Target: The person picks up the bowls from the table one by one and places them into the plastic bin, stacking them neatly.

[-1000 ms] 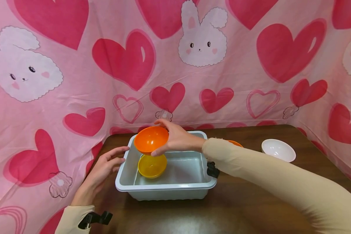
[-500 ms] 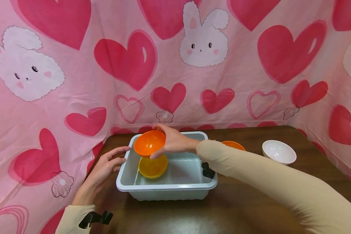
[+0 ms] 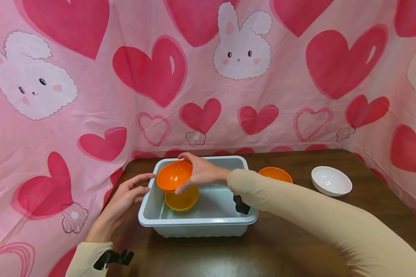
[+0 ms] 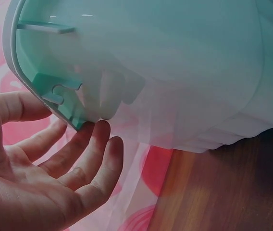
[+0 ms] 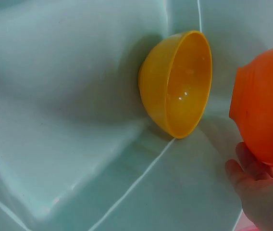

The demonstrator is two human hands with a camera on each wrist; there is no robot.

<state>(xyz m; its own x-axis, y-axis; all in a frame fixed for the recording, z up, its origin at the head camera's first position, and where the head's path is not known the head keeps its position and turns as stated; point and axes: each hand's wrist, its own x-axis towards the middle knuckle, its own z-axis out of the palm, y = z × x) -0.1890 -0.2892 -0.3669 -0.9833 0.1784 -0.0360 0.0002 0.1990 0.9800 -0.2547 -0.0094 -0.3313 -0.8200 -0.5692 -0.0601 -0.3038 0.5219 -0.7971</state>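
My right hand point(image 3: 205, 172) holds an orange bowl point(image 3: 173, 177) by its rim, thumb on the near side and fingers on the far side. The bowl is tilted, at the left part of a pale grey plastic basin point(image 3: 197, 221). Below it inside the basin sits a yellow bowl point(image 3: 183, 201), partly covered in the head view. In the right wrist view the yellow bowl point(image 5: 175, 86) shows whole, apart from the orange bowl point(image 5: 266, 106). Loosely bent, the fingers of my left hand point(image 3: 124, 197) touch the basin's left rim; the left wrist view shows the fingertips point(image 4: 100, 127) under it.
On the dark wooden table point(image 3: 298, 231), right of the basin, stand another orange bowl point(image 3: 276, 175), partly behind my right sleeve, and a white bowl point(image 3: 331, 181). A pink cloth point(image 3: 152, 77) with hearts and rabbits hangs behind the table and along its sides.
My right hand has lowered the orange bowl toward the basin and slightly left. The orange bowl on the table shows more as the right sleeve shifts. The left hand stays at the rim.
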